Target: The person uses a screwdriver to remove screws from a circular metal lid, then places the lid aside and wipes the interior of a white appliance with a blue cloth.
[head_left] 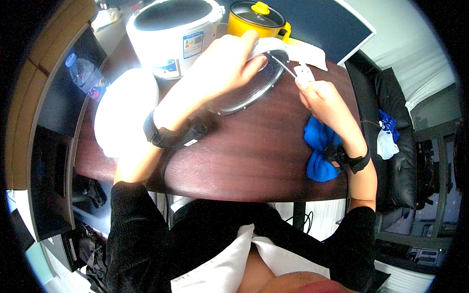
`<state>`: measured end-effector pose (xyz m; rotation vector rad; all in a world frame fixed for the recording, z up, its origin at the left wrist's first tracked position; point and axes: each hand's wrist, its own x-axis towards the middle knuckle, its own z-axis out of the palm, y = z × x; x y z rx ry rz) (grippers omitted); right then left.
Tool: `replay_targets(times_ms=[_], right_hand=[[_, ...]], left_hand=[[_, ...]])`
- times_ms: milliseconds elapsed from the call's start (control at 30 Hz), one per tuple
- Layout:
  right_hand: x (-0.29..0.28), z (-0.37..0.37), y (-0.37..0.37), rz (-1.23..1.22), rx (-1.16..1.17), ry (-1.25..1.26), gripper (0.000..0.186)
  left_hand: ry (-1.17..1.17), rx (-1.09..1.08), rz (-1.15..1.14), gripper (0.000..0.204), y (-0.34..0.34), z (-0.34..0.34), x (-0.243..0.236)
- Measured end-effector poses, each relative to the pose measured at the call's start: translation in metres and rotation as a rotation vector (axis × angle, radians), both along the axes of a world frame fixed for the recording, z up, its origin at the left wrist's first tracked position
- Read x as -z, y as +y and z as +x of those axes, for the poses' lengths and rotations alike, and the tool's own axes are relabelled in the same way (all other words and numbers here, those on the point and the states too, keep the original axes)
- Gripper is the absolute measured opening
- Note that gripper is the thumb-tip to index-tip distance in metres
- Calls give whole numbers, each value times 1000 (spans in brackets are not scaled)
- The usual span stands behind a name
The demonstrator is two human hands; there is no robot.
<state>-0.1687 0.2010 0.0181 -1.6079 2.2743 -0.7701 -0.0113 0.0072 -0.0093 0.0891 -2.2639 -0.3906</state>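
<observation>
While our left hand [222,61] grips the glass lid [254,80] near the desk's [254,156] far edge, right hand [322,100] pinches a tool w/ white handle [304,72] at its rim; work's mid-way.

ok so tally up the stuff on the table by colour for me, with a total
white: 3, the rice cooker, the round lid and the folded cloth
yellow: 1, the pot
blue: 1, the cloth
clear: 1, the glass lid held in the left hand
total: 6
The small tool in the right hand is not counted.
</observation>
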Motion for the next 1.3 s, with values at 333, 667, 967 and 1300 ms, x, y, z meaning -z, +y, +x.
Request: replay_targets(times_ms=[333,667,967,1300], right_hand=[[23,11,-1,97,68,-627,61],[25,17,-3,115,16,-767,57],[-8,-8,-11,-233,29,48,40],[-4,-10,-44,-359,-36,221,39]], left_hand=[[40,-16,-76,31,0,-2,3],[17,-15,-44,34,-2,-2,5],[-84,8,34,46,-4,9,-9],[-324,28,5,50,-13,28,-16]])
